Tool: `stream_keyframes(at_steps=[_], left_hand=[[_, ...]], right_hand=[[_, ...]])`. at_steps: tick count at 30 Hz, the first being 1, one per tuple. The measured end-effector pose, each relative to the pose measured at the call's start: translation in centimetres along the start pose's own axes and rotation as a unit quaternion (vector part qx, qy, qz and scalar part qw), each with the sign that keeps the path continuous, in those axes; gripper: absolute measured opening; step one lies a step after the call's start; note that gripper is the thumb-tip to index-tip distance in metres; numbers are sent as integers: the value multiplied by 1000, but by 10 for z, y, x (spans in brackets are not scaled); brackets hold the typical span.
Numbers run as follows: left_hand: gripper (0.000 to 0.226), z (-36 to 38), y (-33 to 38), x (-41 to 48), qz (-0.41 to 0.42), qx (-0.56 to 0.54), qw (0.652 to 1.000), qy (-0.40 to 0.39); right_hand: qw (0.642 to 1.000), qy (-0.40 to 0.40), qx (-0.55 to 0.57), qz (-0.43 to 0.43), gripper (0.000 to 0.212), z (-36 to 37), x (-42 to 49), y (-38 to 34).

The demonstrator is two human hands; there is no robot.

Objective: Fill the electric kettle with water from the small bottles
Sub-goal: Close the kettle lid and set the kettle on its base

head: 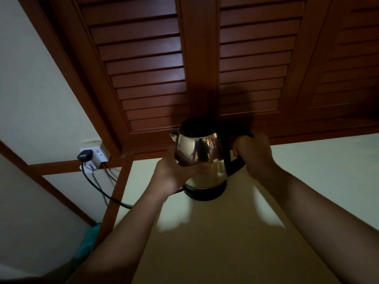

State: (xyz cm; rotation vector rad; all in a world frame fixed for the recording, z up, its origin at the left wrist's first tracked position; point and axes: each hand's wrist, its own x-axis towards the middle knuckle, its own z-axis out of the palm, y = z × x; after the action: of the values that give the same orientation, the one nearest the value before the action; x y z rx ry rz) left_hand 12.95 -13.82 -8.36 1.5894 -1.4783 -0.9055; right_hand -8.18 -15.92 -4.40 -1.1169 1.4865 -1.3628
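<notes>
While the left hand [174, 173] cups the rounded, polished-steel electric kettle [201, 148] by its smooth belly, the right hand [256, 154] grips its curved black plastic handle [235, 163]; it sits on a round black base [207, 194] on the pale matte counter [225, 242].

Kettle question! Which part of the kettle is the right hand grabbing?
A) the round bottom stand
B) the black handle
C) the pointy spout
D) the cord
B: the right hand is curled round the black handle of the kettle, while the left hand holds its shiny side below the spout.
</notes>
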Motion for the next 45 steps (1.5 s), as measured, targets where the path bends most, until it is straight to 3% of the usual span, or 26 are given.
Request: stream_keyframes(at_steps=[5, 15, 20, 23, 26, 29, 33, 37, 41, 45], left_hand=[[75, 6, 4, -1, 16, 11, 1000, 6], [88, 11, -3, -21, 33, 11, 999, 14], [88, 16, -3, -28, 42, -14, 999, 26], [82, 21, -5, -33, 45, -40, 998, 35], [84, 24, -5, -35, 56, -69, 996, 31], [84, 23, -7, -36, 73, -103, 992, 8], [89, 19, -16, -34, 92, -96, 991, -23], [94, 20, -18, -36, 89, -97, 991, -12], [80, 25, -16, -36, 98, -119, 988, 8], [102, 28, -16, -37, 94, -137, 986, 21]], right_hand=[[1000, 0, 9, 19, 29, -6, 6, 9], [997, -53, 18, -45, 60, -14, -9, 13], [993, -85, 10, -83, 53, -20, -5, 19], [990, -105, 31, -89, 37, -22, -6, 21], [988, -120, 40, -87, 45, -25, -6, 24], [992, -71, 47, -95, 52, -27, -16, 26], [979, 3, -16, -202, 59, -27, -40, 31], [969, 6, -65, -239, 64, -17, -51, 34], [966, 5, -101, -240, 66, -13, -51, 32], [960, 0, -125, -249, 68, -13, -47, 29]])
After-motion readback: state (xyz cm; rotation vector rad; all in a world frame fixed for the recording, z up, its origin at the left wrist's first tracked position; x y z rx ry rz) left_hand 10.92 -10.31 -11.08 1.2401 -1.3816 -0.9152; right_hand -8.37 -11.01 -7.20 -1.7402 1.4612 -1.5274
